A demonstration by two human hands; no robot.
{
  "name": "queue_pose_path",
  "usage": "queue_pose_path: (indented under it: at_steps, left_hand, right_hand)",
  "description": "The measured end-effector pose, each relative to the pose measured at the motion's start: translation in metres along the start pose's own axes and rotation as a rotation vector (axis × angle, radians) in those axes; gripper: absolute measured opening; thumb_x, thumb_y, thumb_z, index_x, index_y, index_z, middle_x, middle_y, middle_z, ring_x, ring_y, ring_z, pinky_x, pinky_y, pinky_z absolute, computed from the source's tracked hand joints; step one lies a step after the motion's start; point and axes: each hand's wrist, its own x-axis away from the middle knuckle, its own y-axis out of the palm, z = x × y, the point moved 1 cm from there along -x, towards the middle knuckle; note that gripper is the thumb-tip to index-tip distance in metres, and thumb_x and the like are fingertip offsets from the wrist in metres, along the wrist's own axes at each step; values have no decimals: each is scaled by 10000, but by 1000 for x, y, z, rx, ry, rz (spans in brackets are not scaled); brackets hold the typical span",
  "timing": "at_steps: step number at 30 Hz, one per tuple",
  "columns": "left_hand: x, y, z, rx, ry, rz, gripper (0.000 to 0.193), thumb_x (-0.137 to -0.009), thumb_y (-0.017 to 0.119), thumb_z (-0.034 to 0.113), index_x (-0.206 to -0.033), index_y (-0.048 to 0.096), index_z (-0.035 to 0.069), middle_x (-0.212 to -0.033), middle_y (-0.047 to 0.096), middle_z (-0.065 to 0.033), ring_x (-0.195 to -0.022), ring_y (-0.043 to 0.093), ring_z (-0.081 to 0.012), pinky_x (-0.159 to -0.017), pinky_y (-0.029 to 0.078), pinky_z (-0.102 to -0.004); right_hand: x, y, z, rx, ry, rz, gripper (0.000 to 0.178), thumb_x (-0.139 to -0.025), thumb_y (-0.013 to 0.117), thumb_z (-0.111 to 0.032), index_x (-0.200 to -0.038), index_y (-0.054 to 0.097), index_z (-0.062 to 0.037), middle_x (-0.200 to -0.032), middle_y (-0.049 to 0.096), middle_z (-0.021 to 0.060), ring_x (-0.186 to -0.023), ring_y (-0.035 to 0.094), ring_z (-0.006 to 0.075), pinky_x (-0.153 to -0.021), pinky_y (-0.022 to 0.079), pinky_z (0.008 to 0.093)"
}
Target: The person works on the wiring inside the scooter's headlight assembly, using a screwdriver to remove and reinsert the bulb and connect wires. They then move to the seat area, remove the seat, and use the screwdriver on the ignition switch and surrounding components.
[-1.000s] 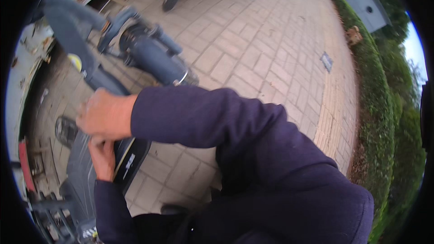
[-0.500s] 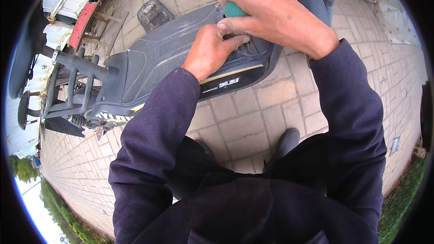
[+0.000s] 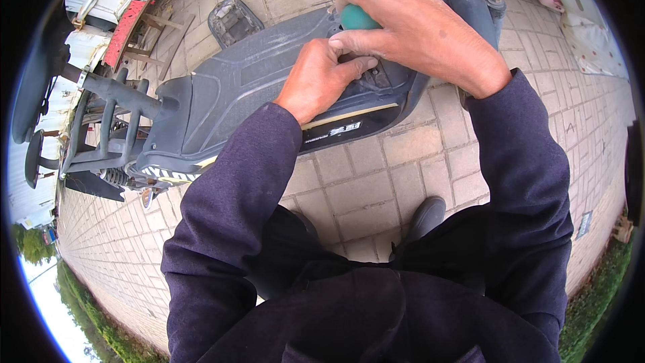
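My right hand (image 3: pixel 426 37) is closed round a green, rounded handle (image 3: pixel 357 18) at the front end of a grey electric scooter's footboard (image 3: pixel 248 74). The rest of that tool is hidden under my fingers, so its kind does not show. My left hand (image 3: pixel 314 79) is closed low on the footboard, its thumb and fingers pinched together just beneath the right hand's fingertips. What the left hand grips is hidden. Next to its thumb lies a dark recess in the scooter body (image 3: pixel 383 77).
A dark, dusty cover (image 3: pixel 233 23) lies on the paving (image 3: pixel 363 195) beyond the footboard. A red-topped wooden bench (image 3: pixel 127 30) stands at the far left. The scooter's front wheel parts (image 3: pixel 467 0) rise at the upper right, near a pale sheet (image 3: pixel 584 20).
The whole view has shifted slightly, with the scooter and both hands a little further right and down. Both hands keep their places on the scooter, and the grip looks the same.
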Motion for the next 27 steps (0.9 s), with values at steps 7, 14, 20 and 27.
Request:
queue_pose_path:
  at_steps: [7, 14, 20, 27]
  left_hand:
    - [0, 0, -4, -48, -7, -10, 159, -968, 701, 27, -1115, 762, 23, -1002, 749, 3, -847, 610, -56, -718, 513, -252]
    - [1, -1, -6, -148, -2, 37, 202, -952, 737, 105, -1114, 776, -9, -916, 783, -79, -840, 697, -125, -801, 569, -324]
    - [5, 4, -2, -216, 134, 70, 208, -942, 728, 108, -1087, 750, -40, -915, 768, -191, -876, 724, -170, -815, 566, -369]
    - [7, -12, -2, -121, -46, -13, 243, -952, 700, 130, -1124, 751, -34, -907, 765, -164, -843, 705, -171, -811, 553, -350]
  right_hand:
    - [4, 3, 5, 39, -41, 30, 531, -912, 732, -481, -1170, 653, -23, -1000, 656, 140, -904, 677, 323, -805, 545, 434]
    - [0, 0, -7, 66, -50, 29, 309, -920, 705, -341, -928, 680, -34, -896, 708, 161, -854, 726, 340, -761, 567, 435]
    - [-6, 1, -21, 518, 88, -126, 309, -916, 714, -349, -888, 675, -44, -698, 641, 105, -689, 685, 303, -620, 531, 403]
    - [-13, 9, -25, 348, 95, -16, 210, -923, 658, -246, -884, 652, -40, -768, 664, 147, -760, 689, 360, -656, 535, 436]
